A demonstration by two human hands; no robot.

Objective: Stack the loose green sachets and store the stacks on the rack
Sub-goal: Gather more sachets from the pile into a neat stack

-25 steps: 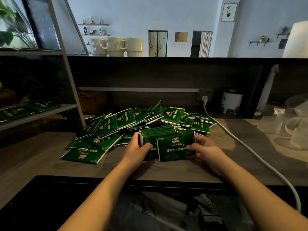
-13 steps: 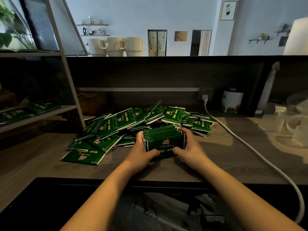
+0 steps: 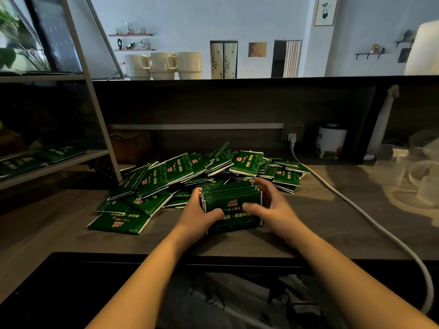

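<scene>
Green foil sachets with red and gold print, a squared stack (image 3: 231, 205) standing on edge near the front of the dark wood-grain counter (image 3: 59, 233), just in front of the loose heap. Clamped from both sides: left hand (image 3: 197, 216) on its left end, thumb across the front face; right hand (image 3: 273, 207) on its right end, fingers curled over the far top corner. Pressed that way, probably, to square the edges before lifting. Behind, touching the stack's back: scattered loose green sachets (image 3: 180, 172), many unsorted. Left and further back, grey metal rack shelf (image 3: 71, 160) already bearing flat green packs. Rightward, white power cable (image 3: 356, 210) trailing from a wall socket (image 3: 293, 131). Task seemingly early.
</scene>
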